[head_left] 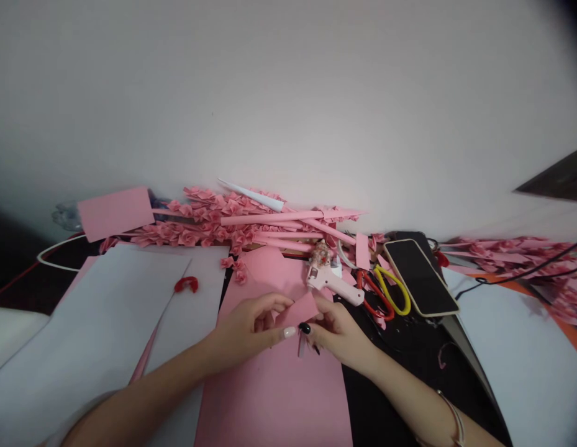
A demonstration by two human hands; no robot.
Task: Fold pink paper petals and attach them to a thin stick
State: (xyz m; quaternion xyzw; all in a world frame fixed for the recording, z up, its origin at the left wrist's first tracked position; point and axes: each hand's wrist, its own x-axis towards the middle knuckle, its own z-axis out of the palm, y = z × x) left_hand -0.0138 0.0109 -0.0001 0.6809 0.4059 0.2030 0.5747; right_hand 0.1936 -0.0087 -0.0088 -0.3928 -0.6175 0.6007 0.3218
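A small piece of pink paper (297,311) is held between my two hands at the centre of the view, above a large pink sheet (274,397). My left hand (251,329) pinches its left side, thumb in front and fingers bent behind. On the right side, my right hand (337,329) grips the same piece with thumb and fingers. A narrow pale strip (302,344) hangs just below my right thumb; what it belongs to is unclear. Just beyond my right hand lies a pale pink glue gun (335,282).
Pink paper flowers (190,233) and rolled tubes (269,218) line the wall. Red scissors (376,295), yellow scissors handles (394,290) and a phone (421,277) lie right. White sheets (97,316) spread left, with a red object (186,284) on them.
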